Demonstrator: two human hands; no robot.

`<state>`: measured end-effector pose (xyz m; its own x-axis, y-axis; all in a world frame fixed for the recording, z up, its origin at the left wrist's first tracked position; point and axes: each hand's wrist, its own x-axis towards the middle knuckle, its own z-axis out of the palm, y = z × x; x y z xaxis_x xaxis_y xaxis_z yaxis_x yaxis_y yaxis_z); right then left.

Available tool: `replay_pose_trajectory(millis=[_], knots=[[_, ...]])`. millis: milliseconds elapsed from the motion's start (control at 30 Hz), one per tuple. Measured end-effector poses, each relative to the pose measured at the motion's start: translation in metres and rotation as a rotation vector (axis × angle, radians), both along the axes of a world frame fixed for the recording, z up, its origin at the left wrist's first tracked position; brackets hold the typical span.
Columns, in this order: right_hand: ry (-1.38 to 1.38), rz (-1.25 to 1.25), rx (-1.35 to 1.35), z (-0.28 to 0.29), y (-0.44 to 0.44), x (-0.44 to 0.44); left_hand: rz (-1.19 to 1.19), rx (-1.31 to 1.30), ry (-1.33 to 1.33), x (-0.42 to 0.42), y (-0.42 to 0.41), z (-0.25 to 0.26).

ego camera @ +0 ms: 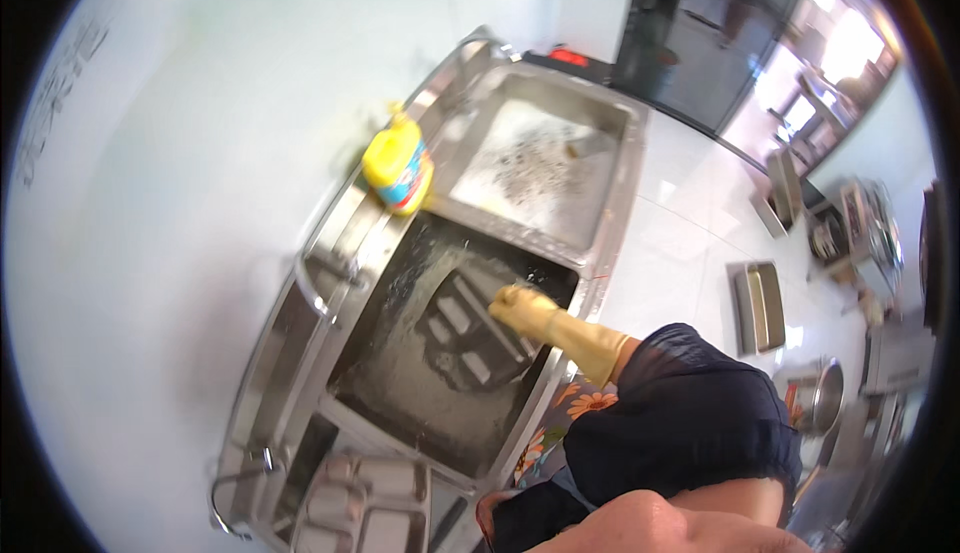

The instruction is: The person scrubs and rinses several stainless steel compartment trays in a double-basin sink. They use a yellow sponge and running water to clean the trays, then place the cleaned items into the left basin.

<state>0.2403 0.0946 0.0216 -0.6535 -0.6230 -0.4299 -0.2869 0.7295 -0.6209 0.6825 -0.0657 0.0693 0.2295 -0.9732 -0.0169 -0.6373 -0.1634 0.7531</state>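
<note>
My right hand [525, 311], in a yellow rubber glove, reaches into the middle basin [551, 380] of a steel sink. Its fingers are curled over a compartment tray [491, 339] that lies in murky water. Blur hides whether they grip the tray's edge, rest on it or hold something small. Out of view is my left hand. On the ledge behind the basins stands a yellow detergent jug [397, 167] with a pump top. Foamy water [517, 170] with dark specks fills the far basin.
Several steel compartment trays [390, 508] sit in the near basin. Curved taps [311, 290] rise along the wall side. Rectangular steel pans [761, 305] rest on the floor to the right, with a shelf rack [862, 230] beyond. A glass door [705, 35] stands past the sink's end.
</note>
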Motion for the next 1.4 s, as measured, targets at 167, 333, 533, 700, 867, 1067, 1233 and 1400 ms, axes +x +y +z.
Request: replay_pose_trajectory(millis=[167,333,533,700,867,1067,1233,1400], knots=[[-0.212,-0.193,-0.111,0.04,-0.002,0.032,0.014,0.0,-0.29,0.013,-0.011,-0.029],[-0.215,-0.048,-0.053,0.044,-0.033,0.055,0.06,0.012,-0.492,0.043,-0.025,-0.041],[-0.084,0.314,0.02,-0.024,-0.069,0.064,-0.019,-0.016,-0.666,0.046,-0.033,-0.052],[-0.106,0.219,-0.063,0.031,-0.077,0.089,-0.491,0.153,0.217,-0.087,0.005,-0.057],[-0.161,0.282,-0.027,0.036,-0.111,0.104,-0.672,0.677,0.627,-0.198,0.03,-0.009],[-0.166,0.334,-0.04,0.04,-0.113,0.113,-0.658,0.7,0.427,-0.21,0.01,0.026],[-0.13,0.49,0.03,0.046,-0.131,0.118,-0.689,0.495,0.087,-0.22,0.006,0.032],[-0.04,0.398,0.038,0.024,-0.121,0.083,-0.684,0.288,-0.398,-0.227,-0.021,0.033]])
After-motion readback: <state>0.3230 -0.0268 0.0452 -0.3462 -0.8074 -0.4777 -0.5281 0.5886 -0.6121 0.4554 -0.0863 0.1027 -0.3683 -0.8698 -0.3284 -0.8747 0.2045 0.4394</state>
